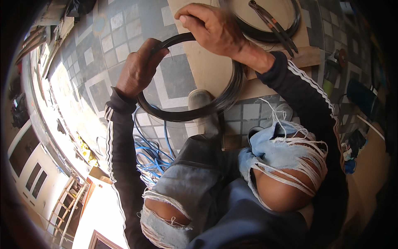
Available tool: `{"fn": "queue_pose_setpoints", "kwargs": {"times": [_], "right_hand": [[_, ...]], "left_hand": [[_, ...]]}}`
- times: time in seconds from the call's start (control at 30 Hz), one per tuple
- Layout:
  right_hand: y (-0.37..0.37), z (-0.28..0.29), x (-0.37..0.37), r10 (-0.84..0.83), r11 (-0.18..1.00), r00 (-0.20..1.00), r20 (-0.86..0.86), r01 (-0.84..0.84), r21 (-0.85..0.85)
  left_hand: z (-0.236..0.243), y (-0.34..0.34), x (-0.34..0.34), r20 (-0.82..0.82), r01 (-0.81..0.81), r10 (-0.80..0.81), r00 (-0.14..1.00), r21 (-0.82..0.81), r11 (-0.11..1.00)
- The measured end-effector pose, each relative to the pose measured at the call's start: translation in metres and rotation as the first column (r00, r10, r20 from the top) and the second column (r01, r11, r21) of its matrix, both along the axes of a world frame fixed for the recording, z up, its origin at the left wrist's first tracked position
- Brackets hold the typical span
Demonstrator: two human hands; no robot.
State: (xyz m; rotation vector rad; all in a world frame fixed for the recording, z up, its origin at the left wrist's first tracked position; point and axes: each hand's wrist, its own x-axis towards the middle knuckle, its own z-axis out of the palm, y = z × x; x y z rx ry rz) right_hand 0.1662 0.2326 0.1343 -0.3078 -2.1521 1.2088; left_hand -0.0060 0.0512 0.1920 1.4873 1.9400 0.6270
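Note:
A coil of thin black wire [182,115] is held up as a ring in front of my knees. My left hand [140,68] is closed round its upper left side, with the thumb along the wire. Above the coil's upper right side is my right hand [213,30], its wrist crossing over the ring. Its fingers are curled in a pinch, and what they hold, if anything, is too small to make out. A few loose strands stick out from the coil near my left thumb.
A second black wire coil [259,35] lies at the far right, with pincers [273,25] resting across it. Boards [211,76] cover part of the tiled floor. Blue cable [151,155] lies tangled beside my left leg. An angle grinder [333,68] stands at the right.

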Motion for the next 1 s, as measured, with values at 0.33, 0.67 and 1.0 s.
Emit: {"fn": "queue_pose_setpoints", "kwargs": {"times": [0.33,0.67,1.0], "right_hand": [[-0.082,-0.031,-0.006,0.189,0.737,0.946,0.263,0.040,-0.675],[-0.077,-0.004,0.005,0.216,0.866,0.938,0.271,-0.056,-0.497],[-0.076,-0.020,0.010,0.099,0.995,0.995,-0.026,-0.098,0.013]], "left_hand": [[-0.002,0.008,-0.002,-0.137,0.187,-0.175,0.975,0.080,0.979],[-0.004,0.012,-0.005,-0.029,0.087,-0.088,0.996,-0.044,0.995],[-0.006,0.007,-0.011,0.040,0.046,-0.042,0.998,-0.095,0.994]]}}
